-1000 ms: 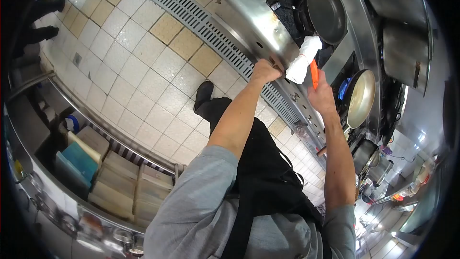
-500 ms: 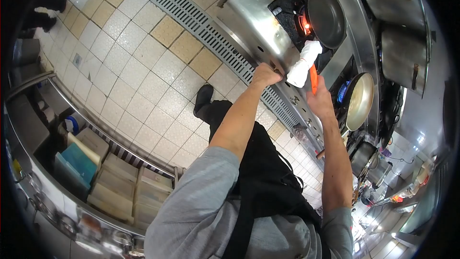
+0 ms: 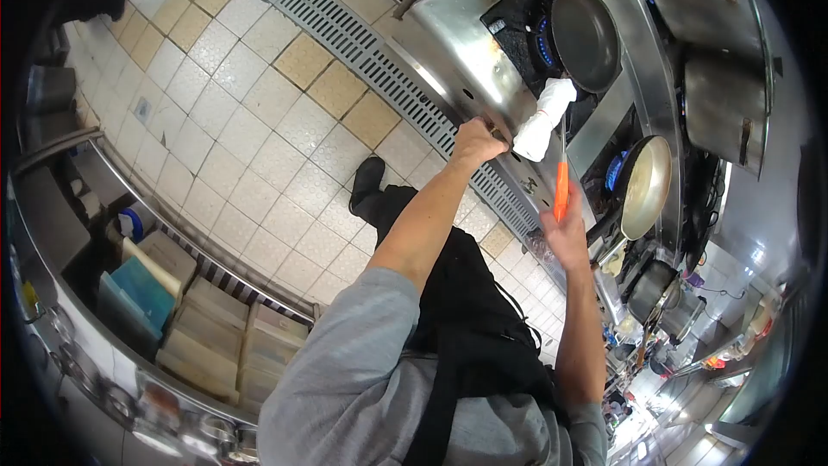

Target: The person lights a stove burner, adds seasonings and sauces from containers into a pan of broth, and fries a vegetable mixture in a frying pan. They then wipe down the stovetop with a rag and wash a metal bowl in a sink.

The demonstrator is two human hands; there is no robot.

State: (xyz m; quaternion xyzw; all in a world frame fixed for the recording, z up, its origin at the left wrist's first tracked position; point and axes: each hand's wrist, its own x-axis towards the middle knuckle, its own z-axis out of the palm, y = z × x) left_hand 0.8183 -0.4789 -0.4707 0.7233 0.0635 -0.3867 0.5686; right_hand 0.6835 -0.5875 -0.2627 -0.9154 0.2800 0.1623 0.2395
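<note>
My left hand [image 3: 479,141] is at the stove's front panel, its fingers closed round what looks like a burner knob, mostly hidden by them. In my right hand [image 3: 565,229] is a long-necked lighter [image 3: 562,192] with an orange handle; its thin metal neck points toward the burner. Blue flame [image 3: 544,41] burns beside a dark frying pan [image 3: 586,38] on the far burner. A white cloth [image 3: 545,120] is wrapped round that pan's handle. Nearer me, a light-coloured pan [image 3: 647,188] sits over another burner with blue flame [image 3: 615,170].
Large steel pots [image 3: 729,112] stand behind the burners. A slotted floor drain [image 3: 345,22] runs along the stove's foot over the tiles. Behind on the left, a counter shelf holds several plastic containers [image 3: 203,336]. A person's dark shoe [image 3: 118,2] shows at upper left.
The orange flame at the far burner is now a blue ring. My right hand has drawn back toward me with the lighter. My left hand stays at the front panel.
</note>
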